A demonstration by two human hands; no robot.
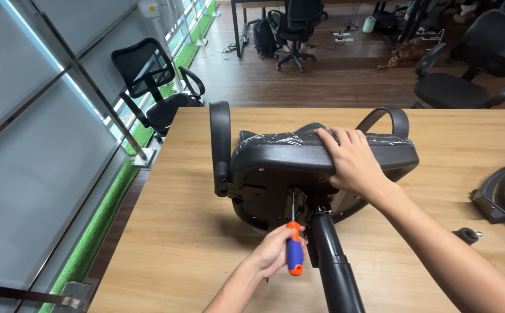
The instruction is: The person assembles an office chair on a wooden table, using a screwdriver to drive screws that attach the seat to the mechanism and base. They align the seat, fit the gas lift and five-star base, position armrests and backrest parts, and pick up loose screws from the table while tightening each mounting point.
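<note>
A light wooden tabletop fills the lower frame, carrying a black chair seat on its side at centre. The right hand lies flat on the seat; the left hand, its grip clamped around an orange-and-blue screwdriver, works underneath. Office chairs stand on dark wood flooring across the top.

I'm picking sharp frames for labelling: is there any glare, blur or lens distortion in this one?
Head view: mostly sharp, and the left hand on the screwdriver is crisp; the plastic wrap on the chair seat under the right hand shows small glints; the table edges splay outward, a wide-angle effect; light is soft and shadows are faint.
</note>
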